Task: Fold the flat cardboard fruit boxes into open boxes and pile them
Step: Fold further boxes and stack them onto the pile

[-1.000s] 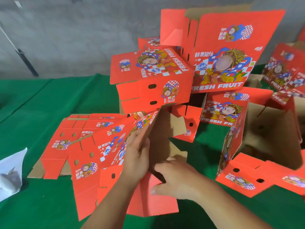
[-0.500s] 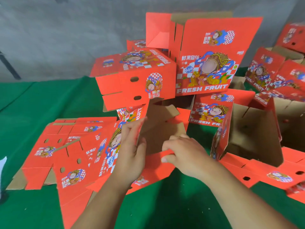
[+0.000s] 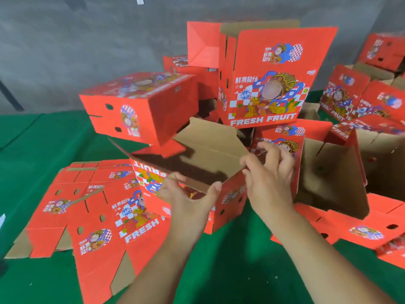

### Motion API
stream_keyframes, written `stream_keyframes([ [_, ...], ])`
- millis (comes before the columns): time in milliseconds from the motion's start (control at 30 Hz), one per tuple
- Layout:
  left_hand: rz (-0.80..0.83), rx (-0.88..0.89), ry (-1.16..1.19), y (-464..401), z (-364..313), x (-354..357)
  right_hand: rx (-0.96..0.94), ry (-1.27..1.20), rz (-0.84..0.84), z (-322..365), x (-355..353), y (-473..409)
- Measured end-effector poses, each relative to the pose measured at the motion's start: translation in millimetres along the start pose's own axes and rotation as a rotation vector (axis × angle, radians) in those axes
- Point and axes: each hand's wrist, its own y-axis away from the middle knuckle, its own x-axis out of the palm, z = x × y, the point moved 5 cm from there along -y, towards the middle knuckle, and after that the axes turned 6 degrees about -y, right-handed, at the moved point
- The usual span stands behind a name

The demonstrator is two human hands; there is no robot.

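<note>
A red fruit box (image 3: pixel 210 154) is spread open between my hands, its brown inside facing me and "FRUIT" printed upside down on its left wall. My left hand (image 3: pixel 188 198) holds the near wall, thumb over the top edge. My right hand (image 3: pixel 266 172) pinches the right corner with curled fingers. Flat red boxes (image 3: pixel 87 211) lie in a stack on the green cloth (image 3: pixel 236 260) at the left. Folded red boxes (image 3: pixel 269 84) are piled behind.
A grey wall (image 3: pixel 87 40) rises behind the pile. An open box (image 3: pixel 333 172) lies on its side at the right, with flat red flaps (image 3: pixel 361 229) in front of it. More red boxes (image 3: pixel 368 95) fill the far right.
The box has gone from nearly flat to an open rectangular tube. My right hand moved up and right to its corner, and my left hand shifted to the near wall.
</note>
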Motion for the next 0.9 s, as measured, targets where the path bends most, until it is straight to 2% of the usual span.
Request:
stream_keyframes([
  [33,-0.037,0.007,-0.033,4,0,5,0.004,-0.008,0.073,1,8,5],
  [133,-0.070,0.061,-0.090,14,-2,18,0.012,-0.042,0.468,4,39,23],
  [200,0.024,0.078,-0.004,15,-1,24,0.018,-0.047,0.644,6,55,31],
  [233,0.101,0.099,0.039,13,-1,26,0.021,-0.051,0.675,6,60,32],
  [300,0.130,0.174,0.020,4,-4,14,0.018,-0.112,0.615,5,63,29],
  [333,0.041,0.204,-0.050,-4,-3,-2,-0.003,-0.177,0.549,3,62,27],
  [400,-0.258,0.230,-0.230,-27,8,-45,-0.022,-0.296,0.441,-5,58,20],
  [433,-0.377,0.158,-0.272,-40,19,-67,-0.007,-0.336,0.412,-10,55,17],
  [467,-0.411,0.056,-0.287,-52,29,-86,0.000,-0.362,0.390,-14,51,13],
  [533,-0.165,-0.062,-0.085,-67,48,-97,-0.040,-0.382,0.363,-17,41,5],
  [600,0.067,-0.039,0.072,-73,57,-96,-0.098,-0.363,0.351,-17,31,-6],
  [733,0.148,0.049,0.089,-84,44,-103,-0.092,-0.395,0.209,-14,4,-34],
  [900,0.210,0.104,0.178,-100,23,-104,-0.103,-0.623,-0.015,4,-25,-62],
])
